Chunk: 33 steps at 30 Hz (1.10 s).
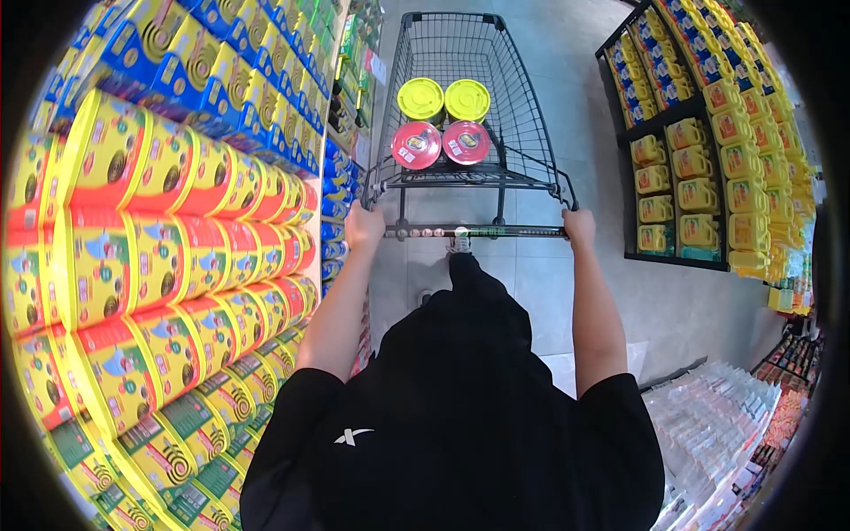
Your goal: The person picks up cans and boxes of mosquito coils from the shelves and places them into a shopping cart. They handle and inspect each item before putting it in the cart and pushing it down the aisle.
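Both ends of a shopping cart's handle (522,232) are in my grip. My left hand (364,228) is closed round the left end, and my right hand (579,227) wraps the right end. Ahead of the handle is the black wire basket of the cart (534,99). Inside it, near my side, two tubs with yellow lids (420,98) (467,100) stand side by side. Closer to me are two round containers with red tops (416,144) (466,142). Their lower parts are mostly hidden.
Close on my left runs a shelf stacked with yellow and red tubs (212,257), with blue boxes (177,75) above. A black rack (675,190) of yellow jugs stands to the right. Clear-wrapped packs (708,425) are piled at lower right. Grey tiled floor (567,292) lies between.
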### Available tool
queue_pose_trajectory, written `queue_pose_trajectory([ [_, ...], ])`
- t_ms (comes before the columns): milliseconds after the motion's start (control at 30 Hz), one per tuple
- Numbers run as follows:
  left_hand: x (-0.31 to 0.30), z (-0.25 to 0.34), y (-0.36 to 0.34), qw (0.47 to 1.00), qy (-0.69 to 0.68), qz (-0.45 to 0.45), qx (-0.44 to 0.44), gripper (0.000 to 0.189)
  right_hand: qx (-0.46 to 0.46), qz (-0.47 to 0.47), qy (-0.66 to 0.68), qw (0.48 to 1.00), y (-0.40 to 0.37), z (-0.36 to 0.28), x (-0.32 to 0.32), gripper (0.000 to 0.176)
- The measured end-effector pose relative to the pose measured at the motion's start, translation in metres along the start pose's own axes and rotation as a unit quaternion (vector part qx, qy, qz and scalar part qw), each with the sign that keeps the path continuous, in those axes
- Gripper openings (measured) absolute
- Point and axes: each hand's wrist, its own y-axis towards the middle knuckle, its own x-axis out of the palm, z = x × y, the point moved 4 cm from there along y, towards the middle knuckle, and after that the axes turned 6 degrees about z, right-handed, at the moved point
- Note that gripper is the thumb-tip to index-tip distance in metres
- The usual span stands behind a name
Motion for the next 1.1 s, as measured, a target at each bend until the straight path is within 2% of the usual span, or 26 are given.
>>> queue_pose_trajectory([
  [100,-0.004,0.041,0.023,0.999,0.009,-0.026,-0.018,0.047,-0.005,-0.003,0.002,1.000,0.031,-0.030,-0.007,0.041],
  [200,0.020,0.055,0.057,0.999,-0.014,-0.041,-0.032,0.045,0.002,-0.008,0.021,1.000,0.073,-0.047,-0.002,0.043],
  [400,0.042,0.106,0.110,0.999,-0.033,-0.011,-0.016,0.043,-0.055,-0.012,0.015,0.998,0.149,-0.086,0.002,0.041],
  [467,0.047,0.123,0.124,0.999,-0.036,-0.012,-0.009,0.045,-0.037,-0.012,0.034,0.999,0.171,-0.101,0.003,0.041],
  [733,0.059,0.179,0.192,1.000,-0.010,-0.001,-0.010,0.048,-0.010,-0.021,0.010,1.000,0.223,-0.155,-0.001,0.038],
  [933,0.064,0.210,0.244,0.999,-0.021,-0.030,-0.028,0.040,0.010,-0.005,-0.005,1.000,0.251,-0.191,0.001,0.041],
  [1000,0.072,0.213,0.260,0.999,-0.020,-0.030,-0.024,0.038,0.019,-0.033,-0.011,0.999,0.265,-0.194,0.008,0.038],
  [1067,0.081,0.214,0.275,0.999,-0.022,-0.020,-0.010,0.038,0.021,-0.044,0.013,0.999,0.279,-0.202,0.012,0.039],
  [1100,0.075,0.222,0.276,0.999,-0.027,-0.017,-0.001,0.037,-0.009,-0.011,0.013,1.000,0.280,-0.206,0.011,0.039],
])
